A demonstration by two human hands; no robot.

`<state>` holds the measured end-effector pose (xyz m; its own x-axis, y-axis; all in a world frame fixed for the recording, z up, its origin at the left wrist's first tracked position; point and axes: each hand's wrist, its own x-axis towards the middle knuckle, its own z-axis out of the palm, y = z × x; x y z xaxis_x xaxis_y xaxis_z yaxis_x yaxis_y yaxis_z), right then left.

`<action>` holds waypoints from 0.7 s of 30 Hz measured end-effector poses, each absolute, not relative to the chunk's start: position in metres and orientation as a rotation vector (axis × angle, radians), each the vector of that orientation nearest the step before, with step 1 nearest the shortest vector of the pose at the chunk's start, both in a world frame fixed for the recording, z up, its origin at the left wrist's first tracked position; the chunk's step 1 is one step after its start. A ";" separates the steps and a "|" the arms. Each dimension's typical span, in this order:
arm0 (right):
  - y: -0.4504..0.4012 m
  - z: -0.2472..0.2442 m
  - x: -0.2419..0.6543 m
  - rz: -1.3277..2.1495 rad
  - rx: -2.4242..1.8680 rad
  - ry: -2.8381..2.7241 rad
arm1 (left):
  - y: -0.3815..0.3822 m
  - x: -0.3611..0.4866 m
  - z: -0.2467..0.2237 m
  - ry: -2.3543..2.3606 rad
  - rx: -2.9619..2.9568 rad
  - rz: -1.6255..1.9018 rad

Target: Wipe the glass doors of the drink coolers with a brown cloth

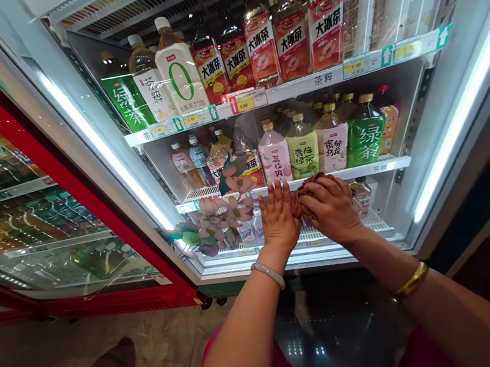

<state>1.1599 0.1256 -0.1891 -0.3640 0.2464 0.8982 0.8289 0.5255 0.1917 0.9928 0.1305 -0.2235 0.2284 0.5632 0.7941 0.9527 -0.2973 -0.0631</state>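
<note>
My left hand (280, 215) lies against the glass door of the drinks fridge, its fingers stretched upward and a pale bangle on the wrist. Close beside it, my right hand (332, 209) has its fingers bent over a crumpled brown cloth (295, 205), pressed to the same glass. Only the edges of the cloth show around the fingers. A gold bracelet circles my right wrist. To the left of my hands, a pink and green flower decal (226, 212) sits on the glass. Behind it stand bottled teas, among them a pink bottle (275, 156) and a green bottle (365, 134).
Taller bottles (261, 47) fill the upper shelf, above a price rail (285, 91). On the left stands a second fridge with a red frame (99, 190). Dark flooring (163, 362) runs along the fridge base, and a dark panel (474, 168) borders the right side.
</note>
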 end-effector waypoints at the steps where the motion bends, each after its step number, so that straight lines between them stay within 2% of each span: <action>1: 0.126 -0.190 1.162 -0.835 -0.878 -1.876 | 0.131 0.990 -0.222 -1.383 -1.934 -0.925; 8: 0.137 -0.162 1.167 -0.660 -0.934 -1.528 | 0.129 0.982 -0.213 -1.423 -1.910 -0.981; 17: 0.132 -0.174 1.131 -0.745 -0.640 -1.888 | 0.123 0.963 -0.204 -1.485 -1.920 -0.922; 21: 0.136 -0.168 1.144 -0.706 -0.716 -1.762 | 0.122 0.963 -0.198 -1.487 -1.858 -0.978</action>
